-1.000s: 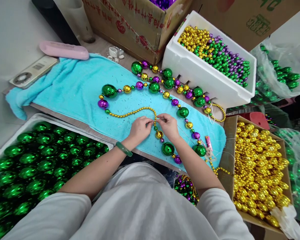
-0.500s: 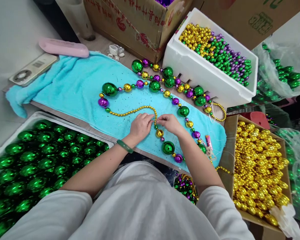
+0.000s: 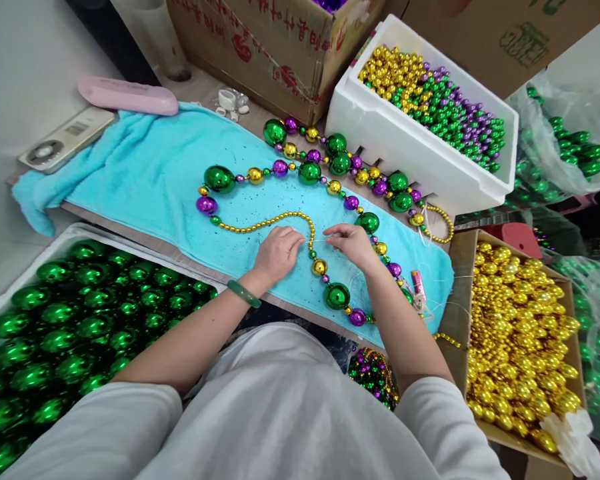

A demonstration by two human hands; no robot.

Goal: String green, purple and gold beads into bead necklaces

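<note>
A thin pale string (image 3: 317, 240) runs taut between my two hands, crossing the gold bead strand. My left hand (image 3: 279, 251), with a green bangle on the wrist, pinches one end of it just left of the beads. On the right, my right hand (image 3: 351, 244) pinches the other end between thumb and fingers. The bead necklace (image 3: 309, 173) of green, purple and gold balls loops over the turquoise towel (image 3: 145, 167), its small gold beads curving in between the hands. Below them hang a gold ball (image 3: 319, 267) and a large green ball (image 3: 337, 296).
A second beaded strand (image 3: 339, 163) lies along the white foam box (image 3: 410, 143) of small beads. Gold beads fill a carton (image 3: 523, 347) at right; large green balls (image 3: 60, 340) fill a tray at left. A pink case (image 3: 128, 97) and a lighter (image 3: 418, 285) rest on the towel.
My hands have drawn apart, the right one shifting rightward and the left one slightly left. The string between them now shows stretched straight. The beads lie almost as before.
</note>
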